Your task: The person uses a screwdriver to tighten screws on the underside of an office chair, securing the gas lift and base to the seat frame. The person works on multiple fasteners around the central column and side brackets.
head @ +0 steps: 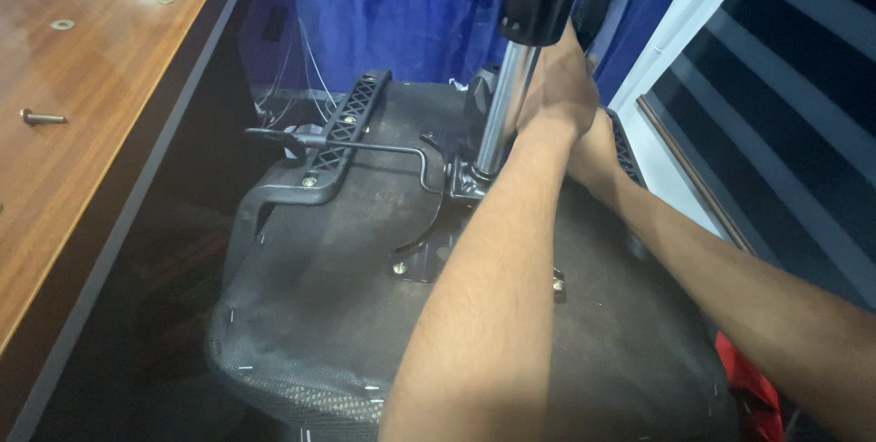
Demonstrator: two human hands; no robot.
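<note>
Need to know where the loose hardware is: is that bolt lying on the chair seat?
No, the bolt lies on the wooden table at left, apart from the upturned chair seat.

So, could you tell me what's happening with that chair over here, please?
A person has an office chair seat turned upside down, with its gas lift cylinder standing upright from the metal mechanism plate. The left hand is wrapped around the cylinder's shiny shaft, and the right hand sits just behind it, mostly hidden. A loose bolt and washers lie on the wooden table alongside.
</note>
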